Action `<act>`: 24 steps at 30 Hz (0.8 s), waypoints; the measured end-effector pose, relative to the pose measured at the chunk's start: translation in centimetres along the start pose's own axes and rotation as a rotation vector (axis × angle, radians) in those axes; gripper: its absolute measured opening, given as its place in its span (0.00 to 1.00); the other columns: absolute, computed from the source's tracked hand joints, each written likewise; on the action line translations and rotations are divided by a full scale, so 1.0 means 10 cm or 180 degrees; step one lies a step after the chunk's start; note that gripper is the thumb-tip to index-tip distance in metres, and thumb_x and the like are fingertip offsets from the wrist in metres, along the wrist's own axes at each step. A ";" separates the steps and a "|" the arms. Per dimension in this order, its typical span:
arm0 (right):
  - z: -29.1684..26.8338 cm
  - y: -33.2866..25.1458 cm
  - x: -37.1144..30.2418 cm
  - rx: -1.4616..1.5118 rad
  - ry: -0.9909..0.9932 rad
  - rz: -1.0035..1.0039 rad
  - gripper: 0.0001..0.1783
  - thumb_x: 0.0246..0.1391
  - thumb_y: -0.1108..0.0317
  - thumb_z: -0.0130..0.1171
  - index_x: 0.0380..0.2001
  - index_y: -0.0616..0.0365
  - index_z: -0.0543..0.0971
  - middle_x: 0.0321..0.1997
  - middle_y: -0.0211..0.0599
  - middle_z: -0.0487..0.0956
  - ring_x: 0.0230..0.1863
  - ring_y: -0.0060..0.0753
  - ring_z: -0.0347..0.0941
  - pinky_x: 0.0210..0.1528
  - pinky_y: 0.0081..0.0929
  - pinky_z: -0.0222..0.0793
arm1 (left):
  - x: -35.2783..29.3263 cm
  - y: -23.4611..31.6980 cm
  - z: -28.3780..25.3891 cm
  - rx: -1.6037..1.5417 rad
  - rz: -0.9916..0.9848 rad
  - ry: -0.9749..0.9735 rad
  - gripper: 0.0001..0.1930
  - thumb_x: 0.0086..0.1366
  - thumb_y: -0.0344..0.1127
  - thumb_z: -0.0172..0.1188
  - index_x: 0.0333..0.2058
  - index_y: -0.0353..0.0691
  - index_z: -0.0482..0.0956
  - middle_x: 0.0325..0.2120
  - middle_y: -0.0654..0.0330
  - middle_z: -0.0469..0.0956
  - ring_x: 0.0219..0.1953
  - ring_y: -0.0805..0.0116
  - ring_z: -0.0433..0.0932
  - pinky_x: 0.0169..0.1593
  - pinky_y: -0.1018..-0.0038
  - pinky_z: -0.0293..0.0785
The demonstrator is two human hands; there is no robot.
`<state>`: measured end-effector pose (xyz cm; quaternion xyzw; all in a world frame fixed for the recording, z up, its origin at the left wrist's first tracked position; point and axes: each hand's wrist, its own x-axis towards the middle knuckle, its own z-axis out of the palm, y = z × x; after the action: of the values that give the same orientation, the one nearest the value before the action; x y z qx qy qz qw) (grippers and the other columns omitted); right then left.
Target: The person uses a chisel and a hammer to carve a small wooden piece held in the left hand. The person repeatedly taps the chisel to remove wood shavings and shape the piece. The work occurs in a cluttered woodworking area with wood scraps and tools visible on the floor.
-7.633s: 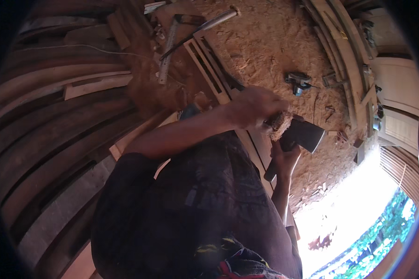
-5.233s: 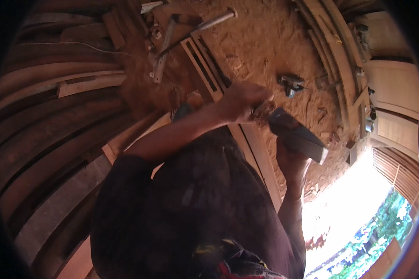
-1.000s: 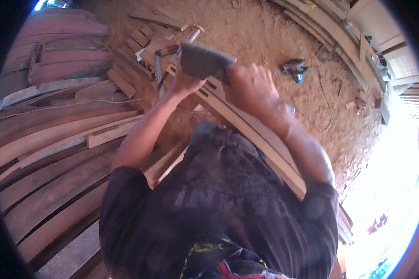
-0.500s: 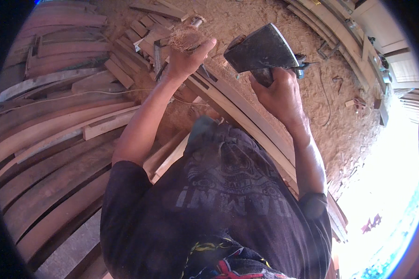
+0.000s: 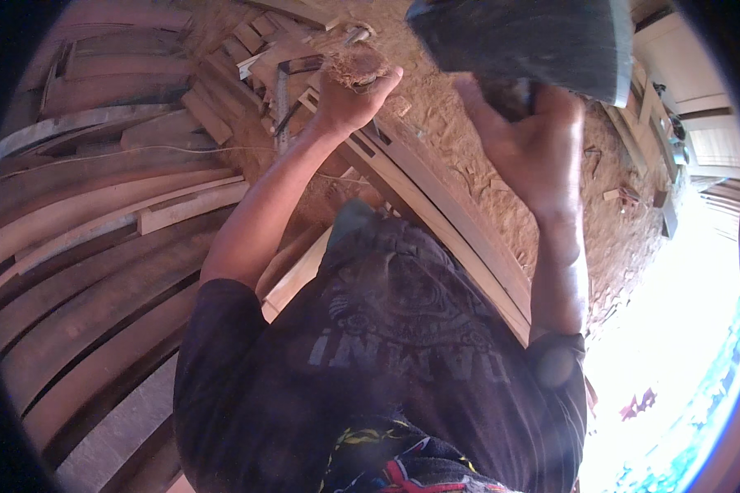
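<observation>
My left hand [image 5: 349, 107] is closed around a chisel [image 5: 358, 67] whose wooden top end is frayed into brown fibres; its blade is hidden below the hand. Beneath and beside this hand runs a long timber beam [image 5: 411, 185] with dark slots cut in its face. My right hand [image 5: 530, 152] grips a hatchet [image 5: 522, 45], held up close to the camera. The hatchet's broad dark metal head fills the upper right, partly cut off by the frame edge, with its pale cutting edge facing right. A gap separates the hatchet from the chisel.
Many long planks [image 5: 99, 246] lie stacked along the left. A metal square [image 5: 284, 90] lies near wood offcuts [image 5: 210, 115] beyond my left hand. Shavings cover the brown ground [image 5: 485, 185]. Pale boards [image 5: 691, 82] stand at the far right, where bright light washes out the lower side.
The hatchet has risen toward the camera and moved right with my right hand, looking much larger. My left hand and the chisel have shifted slightly right and downward in view.
</observation>
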<state>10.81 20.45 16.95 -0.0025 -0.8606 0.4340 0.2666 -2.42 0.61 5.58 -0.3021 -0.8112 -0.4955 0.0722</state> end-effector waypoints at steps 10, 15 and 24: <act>0.13 -0.32 0.20 0.0881 0.0581 -0.0029 0.11 0.53 0.78 0.71 0.38 0.67 0.81 0.33 0.40 0.85 0.33 0.27 0.82 0.35 0.24 0.77 | -0.09 0.00 0.03 0.0366 -0.0159 -0.0327 0.10 0.65 0.40 0.67 0.29 0.41 0.82 0.25 0.61 0.82 0.29 0.63 0.80 0.37 0.62 0.76; 0.51 0.08 -0.04 -0.1781 -0.1319 -0.0310 0.10 0.54 0.68 0.66 0.33 0.66 0.81 0.26 0.58 0.82 0.31 0.54 0.85 0.33 0.46 0.79 | -0.32 -0.12 0.25 -0.0657 0.0536 0.0488 0.08 0.65 0.39 0.67 0.39 0.44 0.85 0.35 0.61 0.85 0.37 0.58 0.83 0.41 0.62 0.78; 0.15 -0.62 0.11 0.0147 -0.0367 -0.0236 0.12 0.57 0.69 0.55 0.43 0.61 0.79 0.34 0.58 0.84 0.36 0.64 0.83 0.42 0.54 0.81 | -0.34 -0.20 0.08 0.1558 0.0822 -0.0488 0.05 0.63 0.36 0.67 0.38 0.48 0.86 0.33 0.60 0.85 0.38 0.57 0.84 0.43 0.60 0.79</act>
<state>10.56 15.71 21.36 0.0605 -0.8637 0.4430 0.2325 -0.60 -0.76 2.25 -0.4131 -0.8645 -0.2474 0.1440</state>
